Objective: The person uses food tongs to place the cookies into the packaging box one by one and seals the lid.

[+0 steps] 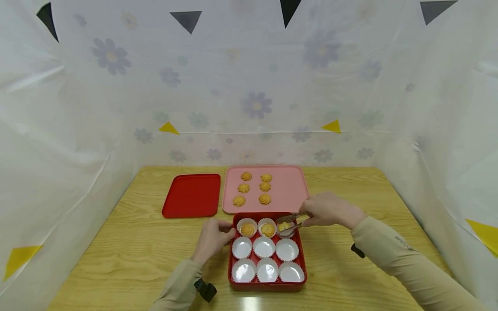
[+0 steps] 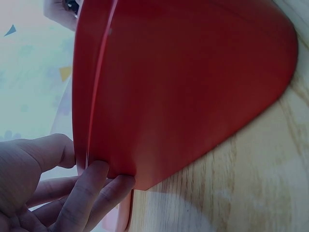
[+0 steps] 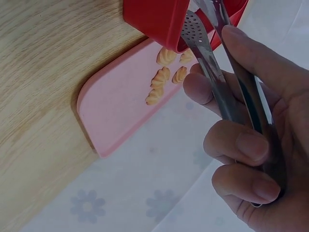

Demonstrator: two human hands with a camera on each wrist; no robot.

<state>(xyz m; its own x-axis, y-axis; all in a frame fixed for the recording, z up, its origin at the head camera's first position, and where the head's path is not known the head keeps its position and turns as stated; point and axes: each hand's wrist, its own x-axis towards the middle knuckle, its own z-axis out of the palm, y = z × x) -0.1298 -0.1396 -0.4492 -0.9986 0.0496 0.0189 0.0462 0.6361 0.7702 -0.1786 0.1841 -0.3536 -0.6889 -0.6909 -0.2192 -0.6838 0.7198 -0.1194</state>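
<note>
A red box (image 1: 267, 287) holds several white paper cups (image 1: 264, 247) in rows. Piped cookies lie in the two left cups of the far row, one cookie (image 1: 247, 230) at far left and another (image 1: 268, 230) in the middle. My right hand (image 1: 328, 211) grips metal tongs (image 3: 227, 89), whose perforated tips sit in the far-right cup, around a third cookie (image 1: 284, 226). Whether they still squeeze it I cannot tell. With my left hand (image 1: 213, 238) I touch the box's outer left wall near its far corner; the fingertips (image 2: 98, 169) press against it.
Behind the box lies a pink tray (image 1: 288, 185) with several piped cookies (image 1: 265, 186) on its left and middle. A red tray (image 1: 192, 195) lies to its left. All stand on a wooden table (image 1: 128, 242) between patterned white sheets.
</note>
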